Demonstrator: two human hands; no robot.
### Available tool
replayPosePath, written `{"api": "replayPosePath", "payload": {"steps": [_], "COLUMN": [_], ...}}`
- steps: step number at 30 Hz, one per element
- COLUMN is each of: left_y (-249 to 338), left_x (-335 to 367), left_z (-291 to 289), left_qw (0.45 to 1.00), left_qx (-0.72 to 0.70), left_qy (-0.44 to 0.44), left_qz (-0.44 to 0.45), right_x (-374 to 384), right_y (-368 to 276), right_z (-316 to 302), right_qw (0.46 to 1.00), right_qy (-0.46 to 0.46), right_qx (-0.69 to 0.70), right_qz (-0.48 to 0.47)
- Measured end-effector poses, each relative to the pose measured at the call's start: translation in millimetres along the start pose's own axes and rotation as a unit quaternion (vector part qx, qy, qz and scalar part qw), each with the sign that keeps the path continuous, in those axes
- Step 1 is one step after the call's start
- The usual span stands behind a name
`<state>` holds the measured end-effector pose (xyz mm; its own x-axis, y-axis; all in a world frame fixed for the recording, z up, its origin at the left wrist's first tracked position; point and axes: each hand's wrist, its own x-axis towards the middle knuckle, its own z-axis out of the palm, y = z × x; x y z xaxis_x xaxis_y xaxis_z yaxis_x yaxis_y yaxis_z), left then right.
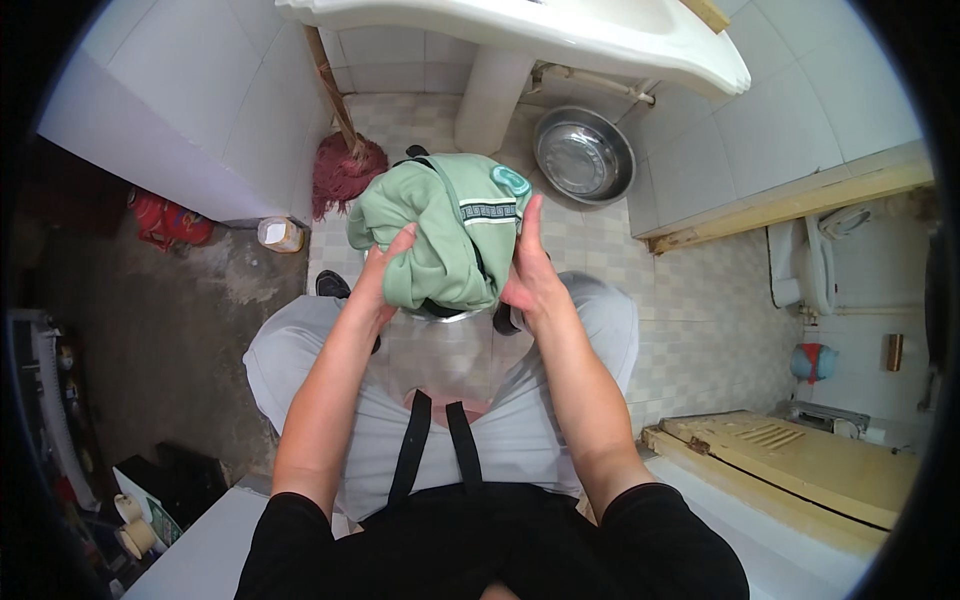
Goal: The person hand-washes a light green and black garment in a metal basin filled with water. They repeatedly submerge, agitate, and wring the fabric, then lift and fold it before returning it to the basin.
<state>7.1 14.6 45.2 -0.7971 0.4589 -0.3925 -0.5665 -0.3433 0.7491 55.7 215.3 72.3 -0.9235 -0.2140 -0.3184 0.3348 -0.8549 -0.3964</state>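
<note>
A bunched light green garment (pixel 425 225) with a black-and-white patterned band is held between my two hands, in front of my knees. On its left side, my left hand (pixel 385 275) is closed on the fabric, thumb on top. My right hand (pixel 530 265) supports the right side; one digit points up along the cloth and the other fingers are mostly hidden. A small teal oval thing (pixel 511 180) lies on the garment near the band; I cannot make out its kind. A shiny metal rim (pixel 450 317) shows just under the cloth.
An empty metal basin (pixel 585 155) stands on the tiled floor at right, beside the white sink pedestal (pixel 492 105). A red mop (pixel 348 170) leans at left. Further left are a white-lidded jar (pixel 280 235) and a red bag-like item (pixel 168 220). The sink (pixel 560 35) overhangs the far side.
</note>
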Motion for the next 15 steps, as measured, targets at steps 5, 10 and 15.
{"api": "replayPosePath", "payload": {"steps": [5, 10, 15], "left_y": [-17, -35, -32], "left_x": [8, 9, 9], "left_z": [-3, -17, -9], "left_qw": [0.997, 0.992, 0.987], "left_qx": [0.072, 0.12, 0.155], "left_qy": [0.033, 0.043, 0.042], "left_qz": [0.017, -0.005, -0.008], "right_x": [1, 9, 14], "right_y": [0, 17, 23], "right_z": [-9, 8, -15], "right_qw": [0.978, 0.953, 0.954], "right_qy": [0.037, 0.12, 0.156], "right_qx": [-0.195, -0.277, -0.254], "right_qz": [0.065, 0.013, -0.024]}}
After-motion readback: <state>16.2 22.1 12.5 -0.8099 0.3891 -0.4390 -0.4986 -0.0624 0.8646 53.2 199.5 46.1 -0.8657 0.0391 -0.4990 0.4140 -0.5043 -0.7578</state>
